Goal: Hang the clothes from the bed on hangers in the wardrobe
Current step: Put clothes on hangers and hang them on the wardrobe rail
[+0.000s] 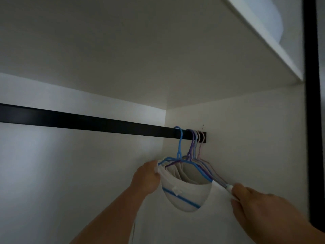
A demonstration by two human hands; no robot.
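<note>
We are looking up into the wardrobe, where a black rail (88,120) runs across to the right side wall (255,138) under a white shelf (228,50). At the rail's far right end hangs a bunch of thin plastic hangers; the nearest one, a blue hanger (180,147), carries a white T-shirt (184,226) whose neckline gapes open toward us, with the hanger's lower bar showing through it. Behind it sit purple and pale hangers (194,147), bunched close together and, as far as we can tell, holding more light fabric.

Our left hand (146,176) grips the shirt's left shoulder, fingers curled over the cloth at the hanger's end. Our right hand (255,199) pinches the right shoulder, where cloth and the hanger tip meet; the fingertips are closed on the fabric there.

We judge the shirt to be on its hanger and on the rail already, with the shoulders being straightened. The knit is soft and light and will slide or stretch if pulled by the neckline, so the shoulder seams over the hanger ends are the right places to hold. The hanger looks thin and springy, and its smooth plastic may let the cloth slip off one side, so an even tug on both shoulders suits it best. The neighbouring hooks sit tight together and could tangle.
</note>
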